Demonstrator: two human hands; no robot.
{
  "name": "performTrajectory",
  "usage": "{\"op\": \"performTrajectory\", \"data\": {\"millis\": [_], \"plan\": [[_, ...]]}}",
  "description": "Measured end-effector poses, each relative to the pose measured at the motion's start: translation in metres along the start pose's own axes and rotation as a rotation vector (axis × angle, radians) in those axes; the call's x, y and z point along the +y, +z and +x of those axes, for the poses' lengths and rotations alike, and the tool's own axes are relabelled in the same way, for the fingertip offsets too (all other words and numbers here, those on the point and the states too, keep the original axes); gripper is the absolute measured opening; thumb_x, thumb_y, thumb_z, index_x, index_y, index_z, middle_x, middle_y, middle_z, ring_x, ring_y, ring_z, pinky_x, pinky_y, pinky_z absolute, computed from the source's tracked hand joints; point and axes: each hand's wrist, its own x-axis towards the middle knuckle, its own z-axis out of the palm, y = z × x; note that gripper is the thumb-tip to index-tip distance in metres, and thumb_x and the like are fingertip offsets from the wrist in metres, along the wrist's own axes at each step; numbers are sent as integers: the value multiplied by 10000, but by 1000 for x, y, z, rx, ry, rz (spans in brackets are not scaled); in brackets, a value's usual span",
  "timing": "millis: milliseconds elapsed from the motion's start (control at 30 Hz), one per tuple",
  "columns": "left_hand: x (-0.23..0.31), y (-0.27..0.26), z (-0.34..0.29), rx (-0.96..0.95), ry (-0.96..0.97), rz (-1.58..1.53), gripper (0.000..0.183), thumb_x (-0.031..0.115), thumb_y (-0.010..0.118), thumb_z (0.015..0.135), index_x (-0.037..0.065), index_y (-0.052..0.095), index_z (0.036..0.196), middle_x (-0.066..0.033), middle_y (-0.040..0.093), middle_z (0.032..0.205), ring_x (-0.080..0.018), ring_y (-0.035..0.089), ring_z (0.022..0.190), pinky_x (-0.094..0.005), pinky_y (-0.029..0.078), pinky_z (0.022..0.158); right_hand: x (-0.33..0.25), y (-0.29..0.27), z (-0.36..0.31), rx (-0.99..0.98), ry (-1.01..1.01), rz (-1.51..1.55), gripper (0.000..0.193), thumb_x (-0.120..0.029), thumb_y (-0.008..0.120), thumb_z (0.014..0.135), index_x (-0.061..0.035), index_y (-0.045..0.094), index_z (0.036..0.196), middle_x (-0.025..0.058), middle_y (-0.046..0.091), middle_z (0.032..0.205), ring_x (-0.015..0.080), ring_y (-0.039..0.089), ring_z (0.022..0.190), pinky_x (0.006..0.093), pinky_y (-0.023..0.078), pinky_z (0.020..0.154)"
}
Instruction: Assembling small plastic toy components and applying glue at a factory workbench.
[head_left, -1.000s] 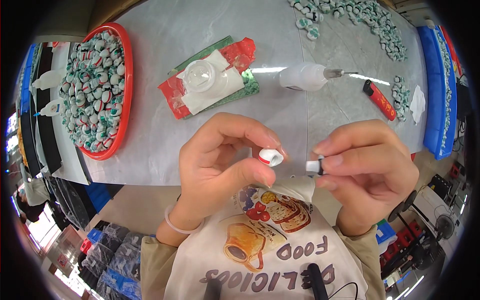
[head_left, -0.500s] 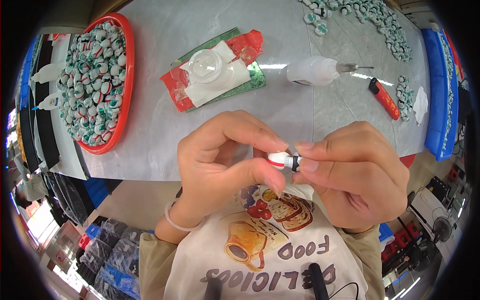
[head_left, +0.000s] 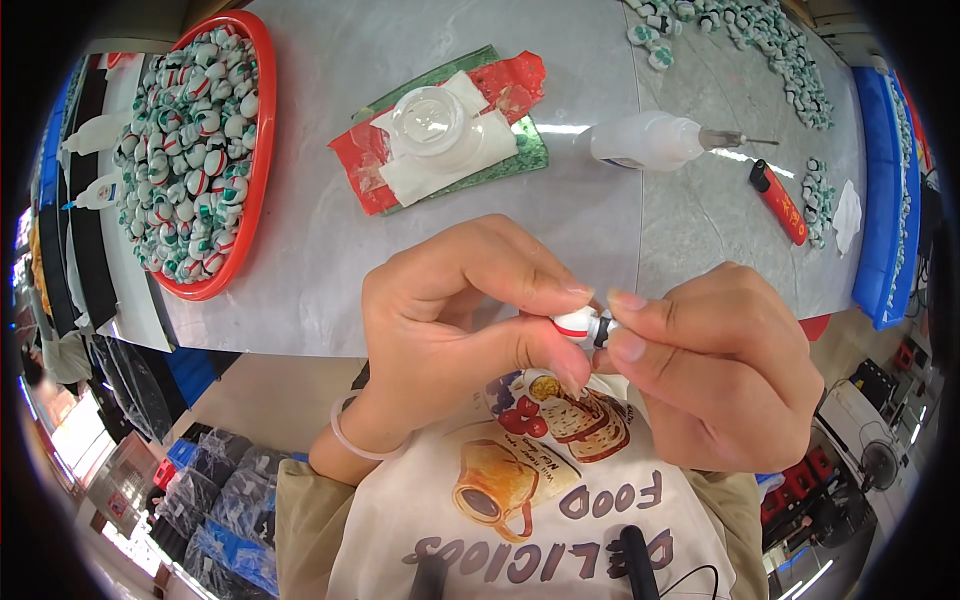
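Note:
In front of my chest, my left hand (head_left: 440, 300) pinches a small white rounded piece with a red stripe (head_left: 572, 323) between thumb and forefinger. My right hand (head_left: 735, 365) is closed in a pinch on a small white piece with a black band (head_left: 603, 331). The two pieces meet end to end in one line between my fingertips. Fingers cover part of both, so how far one sits inside the other cannot be made out.
At left stands a red tray (head_left: 265, 130) heaped with small white, green and red pieces. A clear round jar (head_left: 428, 122) rests on paper and coloured sheets. Right of it lie a needle-tipped bottle (head_left: 650, 141), a red lighter (head_left: 778, 203), rows of pieces (head_left: 800, 75) and a blue bin (head_left: 880, 200).
The striped piece and the black-banded piece have come closer, narrowing the space between them. Both hands still pinch their pieces. The table appears slightly shifted in the view.

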Motion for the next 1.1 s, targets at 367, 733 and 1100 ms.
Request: {"op": "performTrajectory", "data": {"millis": [367,733,1100], "plan": [[2,1,0,10,-17,56,323,200,779,561,26,583,749,-94,576,726,-140,527,622,-242,411,522,3,3,0,8,62,89,171,25,693,525,5,591,660,120,600,687,153,515,500,234,380,421],[2,-1,1,-37,-7,-3,230,-78,738,576,-20,605,755,-119,589,772,-144,584,680,-236,468,578,0,4,-1,4,96,109,183,43,699,524,12,576,656,111,584,676,151,505,509,228,373,424],[3,-1,1,-38,-29,-38,209,-88,725,590,-28,599,745,-124,585,774,-149,593,683,-234,482,585,0,3,-1,-26,125,126,181,56,699,526,10,571,646,107,575,669,147,500,510,222,373,424]]}}
